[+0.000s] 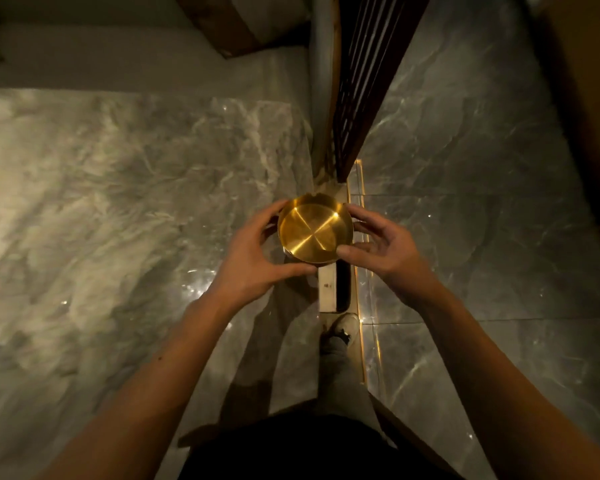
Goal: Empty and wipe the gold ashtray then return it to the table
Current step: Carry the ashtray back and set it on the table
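Note:
The gold ashtray (314, 230) is a round, shiny metal dish with a notched rim, and its inside looks bare. I hold it level in the air in front of me, over the marble floor. My left hand (257, 254) cups its left side, thumb under the near rim. My right hand (381, 247) grips its right side, thumb on the near rim and fingers on the far edge. No table shows in view.
Grey marble floor (118, 202) spreads to the left and right. A dark slatted wooden partition (364, 81) runs away ahead, with a lit floor strip (359, 271) at its base. My shoe (342, 327) stands beside the strip. A pale bed or sofa edge (118, 57) lies far left.

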{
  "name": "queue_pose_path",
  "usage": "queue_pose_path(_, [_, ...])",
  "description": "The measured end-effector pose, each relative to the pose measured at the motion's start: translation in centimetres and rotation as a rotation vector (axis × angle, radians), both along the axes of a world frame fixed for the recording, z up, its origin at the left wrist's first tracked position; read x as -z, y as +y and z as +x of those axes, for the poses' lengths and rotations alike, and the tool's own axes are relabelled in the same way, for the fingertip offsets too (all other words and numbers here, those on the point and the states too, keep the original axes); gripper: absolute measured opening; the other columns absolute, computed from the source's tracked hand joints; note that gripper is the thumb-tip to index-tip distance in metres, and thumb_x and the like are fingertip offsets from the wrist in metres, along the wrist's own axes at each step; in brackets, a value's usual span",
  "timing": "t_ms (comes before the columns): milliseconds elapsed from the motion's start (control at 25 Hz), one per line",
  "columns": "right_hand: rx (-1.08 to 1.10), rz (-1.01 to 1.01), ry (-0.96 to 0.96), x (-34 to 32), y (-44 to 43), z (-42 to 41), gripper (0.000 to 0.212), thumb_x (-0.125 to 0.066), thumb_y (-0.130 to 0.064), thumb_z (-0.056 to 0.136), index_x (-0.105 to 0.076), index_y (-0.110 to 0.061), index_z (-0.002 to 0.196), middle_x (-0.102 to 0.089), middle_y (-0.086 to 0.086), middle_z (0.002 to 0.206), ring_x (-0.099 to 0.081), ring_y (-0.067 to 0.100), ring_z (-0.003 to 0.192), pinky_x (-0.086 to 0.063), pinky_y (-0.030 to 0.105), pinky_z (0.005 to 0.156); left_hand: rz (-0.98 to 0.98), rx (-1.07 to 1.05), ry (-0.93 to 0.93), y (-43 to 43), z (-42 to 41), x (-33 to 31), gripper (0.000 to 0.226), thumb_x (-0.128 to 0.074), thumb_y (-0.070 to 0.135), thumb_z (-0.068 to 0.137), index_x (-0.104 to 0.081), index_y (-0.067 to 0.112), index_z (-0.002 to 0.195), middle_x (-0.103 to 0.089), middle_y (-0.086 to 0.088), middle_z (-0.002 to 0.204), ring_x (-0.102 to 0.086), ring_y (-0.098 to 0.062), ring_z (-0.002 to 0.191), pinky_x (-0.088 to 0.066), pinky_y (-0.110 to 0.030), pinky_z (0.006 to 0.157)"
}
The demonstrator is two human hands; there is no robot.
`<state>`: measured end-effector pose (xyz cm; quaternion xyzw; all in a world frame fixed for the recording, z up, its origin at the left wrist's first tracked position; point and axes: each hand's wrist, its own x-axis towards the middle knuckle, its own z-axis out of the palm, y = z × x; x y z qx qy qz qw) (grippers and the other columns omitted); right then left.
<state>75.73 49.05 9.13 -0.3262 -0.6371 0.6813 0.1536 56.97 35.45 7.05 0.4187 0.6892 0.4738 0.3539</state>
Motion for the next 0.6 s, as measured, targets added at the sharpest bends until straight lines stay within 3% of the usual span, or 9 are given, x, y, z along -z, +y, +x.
queue_pose_path(120, [-0.072,0.079,0.008,-1.6,-4.6,-2.9,0.083,-0.086,-0.028,0.062,-0.050,-0.029,0.136,-0.055,-0.004,0.138,-0.051,0.014,0.130,-0.047,0.042,0.105,0.046,-0.014,0.025,-4.7,-3.0,-2.0,0.097,-0.091,0.042,0.050,-0.043,0.044,0.134,-0.053,0.018,0.134,-0.052,-0.001,0.126,-0.045,-0.029,0.108])
queue_pose_path(280, [-0.068,0.178,-0.015,-2.8,-9.5,-5.8,0.099,-0.090,-0.030,0.058,-0.042,-0.021,0.144,-0.048,-0.003,0.146,-0.047,0.007,0.133,-0.043,0.042,0.110,0.075,-0.051,0.030,-8.9,-5.3,-3.4,0.100,-0.094,0.033,0.052,-0.047,0.023,0.140,-0.055,0.006,0.138,-0.053,-0.006,0.127,-0.045,-0.031,0.108])
queue_pose_path(480, [-0.058,0.306,-0.049,-3.6,-12.0,-7.0,0.093,-0.088,-0.025,0.063,-0.043,-0.015,0.143,-0.051,0.000,0.142,-0.051,0.008,0.127,-0.047,0.039,0.107,0.096,-0.080,0.042,-12.1,-6.1,-4.7,0.101,-0.094,0.028,0.053,-0.046,0.019,0.142,-0.054,0.005,0.139,-0.053,-0.005,0.127,-0.045,-0.024,0.106])
queue_pose_path(600, [-0.073,0.361,-0.023,-3.7,-12.5,-7.6,0.088,-0.089,-0.024,0.061,-0.048,-0.020,0.139,-0.054,0.000,0.138,-0.054,0.008,0.124,-0.049,0.039,0.104,0.099,-0.102,0.060,-13.3,-6.1,-5.3,0.100,-0.094,0.026,0.053,-0.047,0.019,0.141,-0.054,0.006,0.139,-0.053,-0.003,0.126,-0.045,-0.022,0.105])
